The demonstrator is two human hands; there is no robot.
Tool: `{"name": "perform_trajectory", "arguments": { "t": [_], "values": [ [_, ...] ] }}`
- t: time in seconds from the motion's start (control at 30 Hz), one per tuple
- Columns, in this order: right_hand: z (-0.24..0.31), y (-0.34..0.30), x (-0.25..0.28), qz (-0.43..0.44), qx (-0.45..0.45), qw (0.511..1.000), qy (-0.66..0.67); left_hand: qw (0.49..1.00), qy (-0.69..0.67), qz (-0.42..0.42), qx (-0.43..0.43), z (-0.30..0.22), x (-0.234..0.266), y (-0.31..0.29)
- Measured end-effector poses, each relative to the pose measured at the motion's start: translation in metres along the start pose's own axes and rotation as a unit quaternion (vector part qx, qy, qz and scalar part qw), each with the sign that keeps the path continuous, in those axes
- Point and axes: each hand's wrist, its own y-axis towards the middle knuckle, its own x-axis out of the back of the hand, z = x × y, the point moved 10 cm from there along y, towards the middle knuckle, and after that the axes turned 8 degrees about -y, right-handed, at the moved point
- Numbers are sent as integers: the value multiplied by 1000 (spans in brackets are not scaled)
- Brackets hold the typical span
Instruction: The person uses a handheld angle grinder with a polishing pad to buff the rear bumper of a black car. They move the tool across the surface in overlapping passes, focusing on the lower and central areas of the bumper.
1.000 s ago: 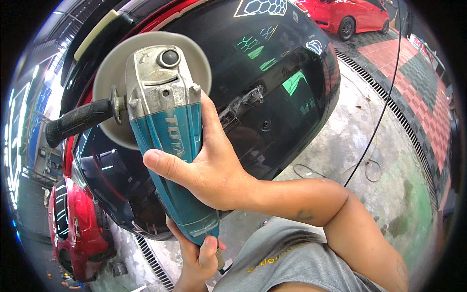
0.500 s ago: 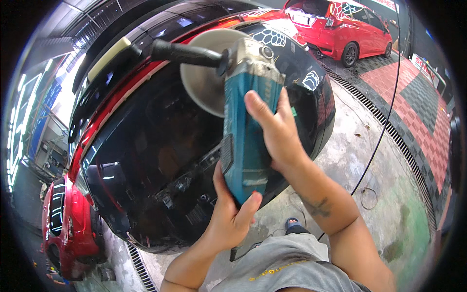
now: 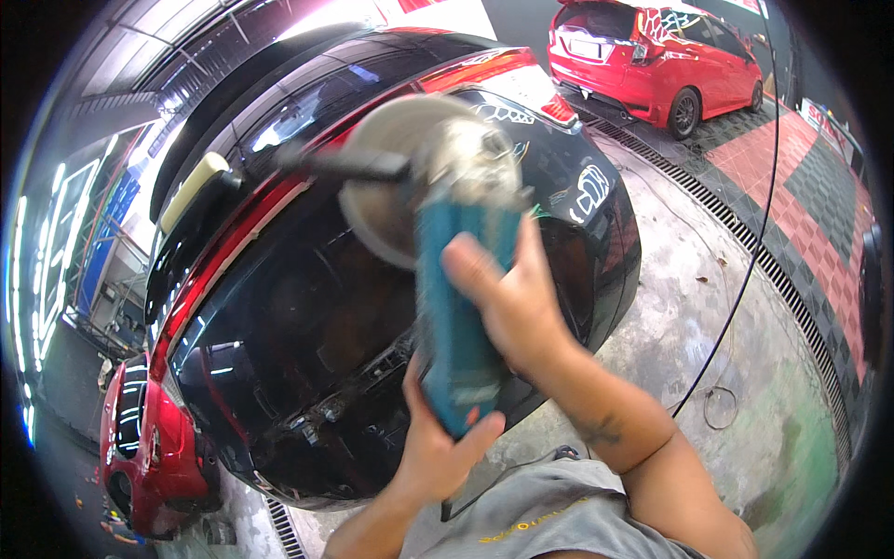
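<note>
In front of me I hold a teal polisher (image 3: 454, 345) with a metal head, a black side handle and a round, pale polishing pad (image 3: 380, 210). My right hand (image 3: 517, 312) is closed round the middle of its body, with the thumb lying on top. Lower down, my left hand (image 3: 438, 455) cups the rear end of the polisher from the left side. Motion smears the tool's head and side handle. Behind it is the rear of a glossy black car (image 3: 270, 354); whether the pad touches the panel, I cannot tell.
A cream cylinder with a dark end (image 3: 194, 193) lies at the car's upper left. One red car (image 3: 643, 70) stands at the far right, another (image 3: 154, 456) at the lower left. A black cable (image 3: 745, 270) hangs at the right above a floor drain (image 3: 698, 200).
The polisher has come lower in the picture and slightly left, with both hands keeping their hold. The car and surroundings have also shifted downward in view.
</note>
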Motion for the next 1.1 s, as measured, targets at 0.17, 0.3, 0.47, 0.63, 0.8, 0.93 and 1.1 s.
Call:
{"name": "perform_trajectory", "arguments": {
  "t": [0.17,0.3,0.47,0.63,0.8,0.93,1.1],
  "values": [
    [-28,-26,-20,82,24,996,-15,994,54,-72,-64,43,11,-27],
    [-28,-21,17,32,-4,998,48,995,54,-37,-78,23,-15,-7],
    [-15,8,115,-139,8,990,5,983,124,101,-86,-10,-70,48],
    [-15,16,117,-135,-27,989,55,987,62,139,-51,-22,-69,58],
    [-36,-31,53,-112,-8,992,60,980,157,81,-96,4,-13,7],
    [-53,-66,-32,-64,21,996,61,991,117,16,-54,28,66,-47],
    [-72,-108,-126,-26,48,994,90,987,142,-13,-67,52,169,-102]
  ]
}}
